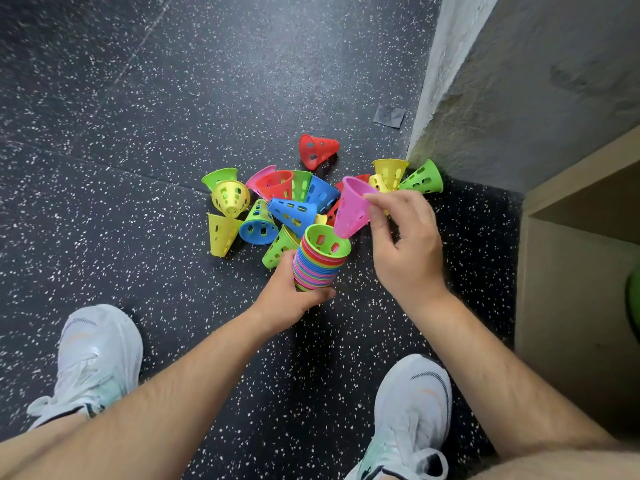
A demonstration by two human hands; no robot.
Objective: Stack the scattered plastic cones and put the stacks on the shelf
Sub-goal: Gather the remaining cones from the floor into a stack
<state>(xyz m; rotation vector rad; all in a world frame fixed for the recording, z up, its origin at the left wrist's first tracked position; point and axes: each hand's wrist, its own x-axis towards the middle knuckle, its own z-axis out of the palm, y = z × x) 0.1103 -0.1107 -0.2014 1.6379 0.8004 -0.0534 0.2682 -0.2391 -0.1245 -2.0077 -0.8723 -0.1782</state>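
Right now we're mid-stacking. Our left hand point(289, 299) grips the stack point(317, 268) low down, mouths up, at the near edge of the pile. Our right hand point(407, 247) pinches a pink cone point(351, 209) by its rim, tilted, tip just over the stack's green mouth. Next move, we reckon: line the tip up w/ that opening and drop it in, then grab another from the loose cones point(291, 211) on the floor point(138, 133) beyond (plenty left). The shelf point(568, 271) sits right, cut off by the frame edge. The stack's base is hidden in our grip, so we can't tell if it touches the floor.
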